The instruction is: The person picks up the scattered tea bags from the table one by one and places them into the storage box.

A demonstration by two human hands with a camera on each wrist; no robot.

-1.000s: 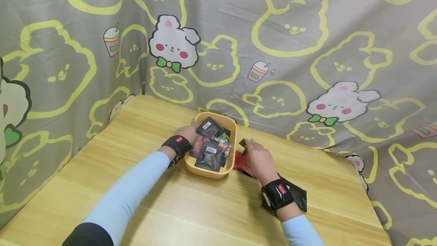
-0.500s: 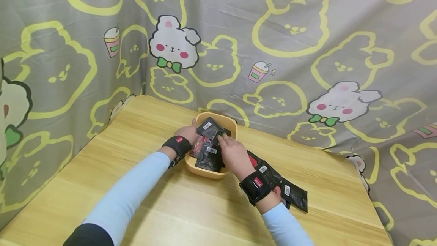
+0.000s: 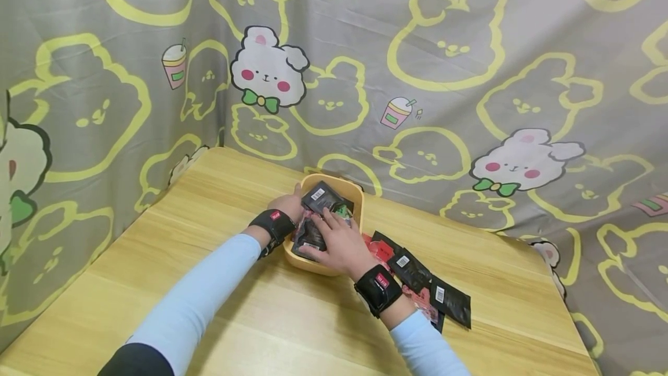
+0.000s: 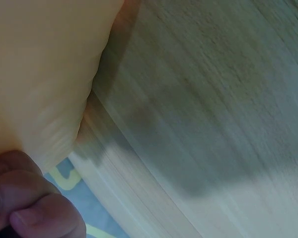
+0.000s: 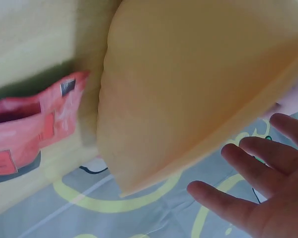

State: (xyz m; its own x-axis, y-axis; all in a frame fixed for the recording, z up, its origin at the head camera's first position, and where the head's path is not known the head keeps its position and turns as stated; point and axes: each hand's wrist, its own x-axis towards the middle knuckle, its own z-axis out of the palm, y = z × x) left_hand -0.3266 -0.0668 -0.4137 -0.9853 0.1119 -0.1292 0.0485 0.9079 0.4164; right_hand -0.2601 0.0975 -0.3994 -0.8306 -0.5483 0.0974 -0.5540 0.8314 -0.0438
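My left hand (image 3: pixel 289 206) holds the left rim of a yellow plastic bin (image 3: pixel 313 268); in the left wrist view its curled fingers (image 4: pixel 49 218) sit at the bin's edge. Inside the bin lie several small packets, among them a black packet with a barcode label (image 3: pixel 319 196) at the back and a green-marked one (image 3: pixel 342 211). My right hand (image 3: pixel 344 248) is over the bin's right side, fingers spread, above another black packet (image 3: pixel 312 232). In the right wrist view those fingers (image 5: pixel 228 206) look straight and apart, with nothing between them.
To the right of the bin, several packets lie overlapping on the wooden table (image 3: pixel 250 318): a red one (image 3: pixel 382 248), black ones (image 3: pixel 450 302) with barcode labels, and a pink one (image 3: pixel 420 299). A patterned grey curtain (image 3: pixel 344 28) hangs behind and at the left.
My right hand has gone left from the loose packets to the bin, carrying a dark packet, and has let go there with fingers spread. The left hand has stayed on the rim.
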